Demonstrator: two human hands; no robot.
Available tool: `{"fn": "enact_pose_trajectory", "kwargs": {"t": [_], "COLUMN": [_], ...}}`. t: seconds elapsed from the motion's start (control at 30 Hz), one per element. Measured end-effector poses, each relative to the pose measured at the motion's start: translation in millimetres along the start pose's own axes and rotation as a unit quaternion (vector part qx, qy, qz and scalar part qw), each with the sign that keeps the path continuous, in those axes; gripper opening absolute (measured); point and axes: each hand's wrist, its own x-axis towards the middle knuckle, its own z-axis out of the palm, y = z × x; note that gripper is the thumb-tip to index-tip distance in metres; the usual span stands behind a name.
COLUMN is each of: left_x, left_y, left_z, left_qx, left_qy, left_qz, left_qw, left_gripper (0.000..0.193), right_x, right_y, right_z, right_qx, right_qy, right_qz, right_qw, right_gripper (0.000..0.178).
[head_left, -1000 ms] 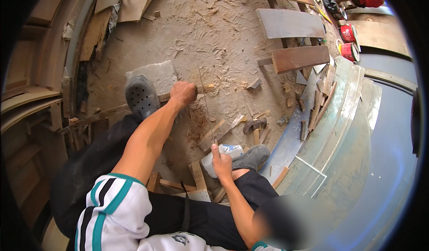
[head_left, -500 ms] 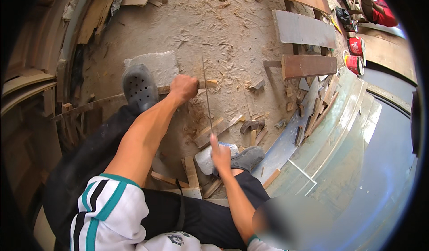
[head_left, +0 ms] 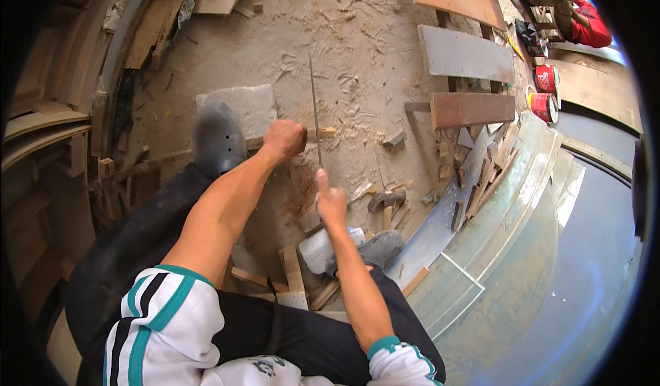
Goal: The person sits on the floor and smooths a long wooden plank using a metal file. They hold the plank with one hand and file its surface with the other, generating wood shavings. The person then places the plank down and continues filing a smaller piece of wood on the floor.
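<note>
My left hand (head_left: 285,140) is closed on a narrow wooden strip (head_left: 325,133), whose short end sticks out to the right of the fist. My right hand (head_left: 331,204) grips a handsaw (head_left: 315,107), its thin blade seen almost edge-on and pointing away from me. The blade crosses the strip just right of my left fist; the saw's handle is mostly hidden in my fingers. My left clog (head_left: 221,142) rests at the strip beside a pale flat slab (head_left: 258,104). A white wrapped bundle (head_left: 320,250) lies by my right clog (head_left: 378,250).
A hammer (head_left: 387,204) and wood offcuts lie on the dusty ground before me. Stacked boards (head_left: 474,109) stand far right, with red cans (head_left: 543,106) beyond. Glass-like sheets (head_left: 522,248) cover the right side. A person in red (head_left: 592,25) sits at the far right.
My right hand has pushed forward, away from me, carrying the saw blade farther across the strip. My left hand keeps its hold in nearly the same place.
</note>
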Motion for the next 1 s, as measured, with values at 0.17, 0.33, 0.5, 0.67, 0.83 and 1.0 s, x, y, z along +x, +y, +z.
{"fn": "enact_pose_trajectory", "kwargs": {"t": [0.17,0.33,0.5,0.67,0.83,1.0], "left_x": [1,7,-3,-1,8,-1], "left_y": [-8,-5,-9,-9,-5,-14], "left_z": [0,-7,6,6,12,17], "left_qx": [0.011,0.016,0.022,0.009,-0.006,0.013], "left_qy": [0.008,-0.015,-0.005,-0.006,0.049,0.036], "left_qz": [0.002,-0.007,0.013,0.006,0.021,0.012], "left_qw": [1.0,1.0,1.0,1.0,0.999,0.999], "left_gripper": [0.019,0.019,0.019,0.019,0.014,0.015], "right_x": [-56,1,-50,-48,3,-69], "right_y": [73,4,33,50,-2,31], "right_z": [-10,-10,4,-13,3,-21], "right_qx": [-0.077,-0.034,-0.013,-0.105,0.013,-0.029], "right_qy": [0.0,-0.017,-0.007,-0.03,0.001,-0.014], "right_qz": [-0.078,0.016,0.002,0.013,0.034,-0.013], "right_qw": [0.994,0.999,1.0,0.994,0.999,0.999], "right_gripper": [0.077,0.08,0.078,0.074,0.081,0.079]}}
